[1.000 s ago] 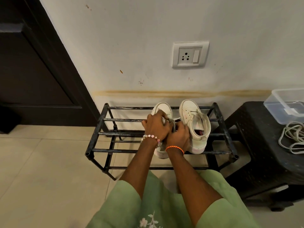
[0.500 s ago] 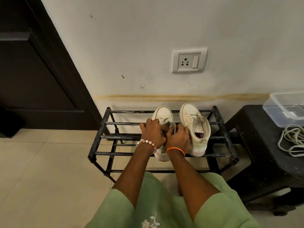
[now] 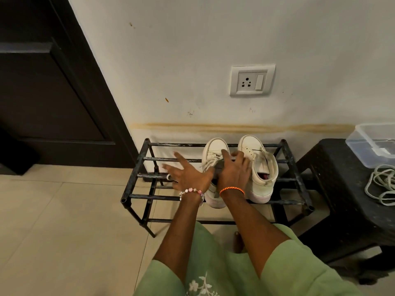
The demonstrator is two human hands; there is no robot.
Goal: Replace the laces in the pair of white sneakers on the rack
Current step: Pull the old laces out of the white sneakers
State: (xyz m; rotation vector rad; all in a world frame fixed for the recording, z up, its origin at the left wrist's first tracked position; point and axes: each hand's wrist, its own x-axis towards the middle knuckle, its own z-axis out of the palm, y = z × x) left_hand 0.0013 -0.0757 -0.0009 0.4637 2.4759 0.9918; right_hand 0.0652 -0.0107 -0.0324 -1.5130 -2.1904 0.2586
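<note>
Two white sneakers stand side by side, toes to the wall, on the top tier of a black metal rack [image 3: 136, 174]. The left sneaker [image 3: 215, 146] has a pale lace [image 3: 210, 160] loosely crossed over its tongue. No lace shows in the right sneaker's [image 3: 264, 182] eyelets, and its collar gapes. My right hand [image 3: 234, 174] rests on the left sneaker's tongue, fingers reaching forward over the lace. Just left of that shoe, my left hand [image 3: 188, 176] hovers over the rack bars with fingers spread and holds nothing.
A black stool [image 3: 333, 189] stands right of the rack, carrying a clear plastic box [image 3: 374, 144] and a loose coil of pale laces [image 3: 381, 184]. A dark door [image 3: 49, 99] is on the left. Behind the rack, the wall holds a socket [image 3: 252, 81]. Beige floor tiles lie left of the rack.
Both hands were bunched together on the left sneaker's lace. My left hand has let go and swung left with fingers spread; my right hand has flattened onto the shoe.
</note>
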